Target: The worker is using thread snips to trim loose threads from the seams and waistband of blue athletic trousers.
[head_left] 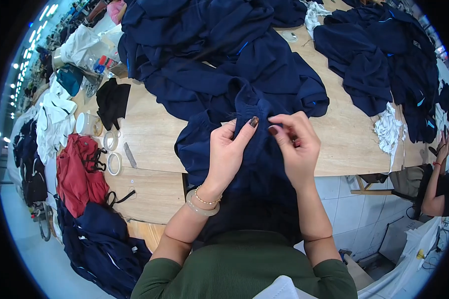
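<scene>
A navy blue garment [254,107] with a gathered, ribbed-looking band is held up before me, its lower part hanging over the table edge toward my lap. My left hand [229,149] is closed on the band, thumb on top and fingers behind the cloth. On the band's other side, my right hand [302,144] is closed, thumb and forefinger at the cloth and the other fingers curled in. Whether a thread lies between those fingertips is too small to tell. Loose thread ends stick out beside the band, near my left thumb.
A heap of navy garments [199,30] covers the table's far side, with more navy clothing [369,65] at the right. Tape rolls [114,163], a red garment [82,172] and black cloth [112,102] lie left. White scraps [388,130] lie right. Another person's arm [436,184] shows far right.
</scene>
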Tool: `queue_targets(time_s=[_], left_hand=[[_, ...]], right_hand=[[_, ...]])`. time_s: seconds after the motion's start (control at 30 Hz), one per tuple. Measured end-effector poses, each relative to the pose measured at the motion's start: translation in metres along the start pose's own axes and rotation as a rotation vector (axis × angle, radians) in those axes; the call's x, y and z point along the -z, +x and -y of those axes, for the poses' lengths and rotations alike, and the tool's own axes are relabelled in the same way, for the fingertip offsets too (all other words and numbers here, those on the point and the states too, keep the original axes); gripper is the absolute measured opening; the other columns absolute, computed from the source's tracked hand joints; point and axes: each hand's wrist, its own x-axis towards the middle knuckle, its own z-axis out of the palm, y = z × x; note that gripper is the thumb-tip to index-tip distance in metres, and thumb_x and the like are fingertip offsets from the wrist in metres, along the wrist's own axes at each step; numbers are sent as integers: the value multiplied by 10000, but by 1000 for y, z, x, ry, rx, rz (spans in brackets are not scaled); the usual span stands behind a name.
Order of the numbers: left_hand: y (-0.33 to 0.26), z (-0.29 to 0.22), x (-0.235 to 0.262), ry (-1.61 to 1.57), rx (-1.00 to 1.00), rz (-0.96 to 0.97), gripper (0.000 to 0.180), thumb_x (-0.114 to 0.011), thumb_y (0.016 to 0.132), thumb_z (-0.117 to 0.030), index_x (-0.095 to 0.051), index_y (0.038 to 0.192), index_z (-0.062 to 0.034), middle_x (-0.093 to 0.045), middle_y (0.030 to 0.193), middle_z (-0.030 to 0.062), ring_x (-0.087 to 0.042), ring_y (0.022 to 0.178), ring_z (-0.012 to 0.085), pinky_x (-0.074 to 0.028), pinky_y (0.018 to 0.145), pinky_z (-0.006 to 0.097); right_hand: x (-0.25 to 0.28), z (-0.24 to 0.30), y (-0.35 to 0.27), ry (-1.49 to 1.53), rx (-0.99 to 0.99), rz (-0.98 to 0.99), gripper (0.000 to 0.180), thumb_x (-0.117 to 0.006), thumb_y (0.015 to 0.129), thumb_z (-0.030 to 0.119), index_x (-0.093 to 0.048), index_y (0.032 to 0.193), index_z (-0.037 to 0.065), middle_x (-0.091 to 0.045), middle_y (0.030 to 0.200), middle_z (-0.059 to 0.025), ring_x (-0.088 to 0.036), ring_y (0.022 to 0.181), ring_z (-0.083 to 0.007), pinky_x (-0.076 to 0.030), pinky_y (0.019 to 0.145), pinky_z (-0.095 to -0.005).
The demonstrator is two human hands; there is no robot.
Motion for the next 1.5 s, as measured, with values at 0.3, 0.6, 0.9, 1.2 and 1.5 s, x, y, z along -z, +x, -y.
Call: queue_targets(time_s=[0.3, 0.6, 0.9, 1.2, 1.5], left_hand=[[-2, 1, -7, 91, -111, -13, 149, -645, 972, -78, -710, 992, 54, -701, 891, -19, -555, 801, 15, -449, 715, 179], [-2, 3, -7, 51, -42, -9, 150, -652, 973, -89, -710, 961, 49, -675, 847, -44, -520, 751, -5, -427, 666, 167], [4, 11, -3, 150, -28, 12, 190, -652, 979, -134, -715, 958, 44, -675, 820, -45, -513, 739, -3, -427, 643, 169], [-1, 12, -9, 186, -24, 4, 189, -650, 970, -118, -714, 974, 60, -688, 824, -36, -529, 734, -1, -445, 633, 181], [-1, 3, 1, 14, 108, -29, 190, -633, 984, -120, -724, 996, 47, -698, 851, -16, -567, 720, 0, -457, 639, 159]], right_hand=[[-2, -1, -4, -134, 103, 17, 63, -649, 889, -67, -633, 938, -30, -555, 842, -44, -526, 685, -110, -422, 609, -216], [24, -6, -7, 462, -482, 37, 62, -655, 947, 57, -664, 969, 0, -536, 814, 24, -441, 689, -35, -332, 580, -184], [0, 0, -2, -201, 169, 50, 164, -673, 774, -97, -640, 912, -14, -556, 810, -79, -556, 697, -141, -419, 611, -239], [35, -12, 9, 791, -850, 308, 136, -624, 963, 140, -595, 989, 10, -462, 735, 28, -366, 585, -40, -273, 503, -209], [47, -5, 12, 180, -412, 136, 237, -555, 1029, 233, -588, 1100, 9, -537, 806, 1, -466, 686, -61, -381, 621, -201]])
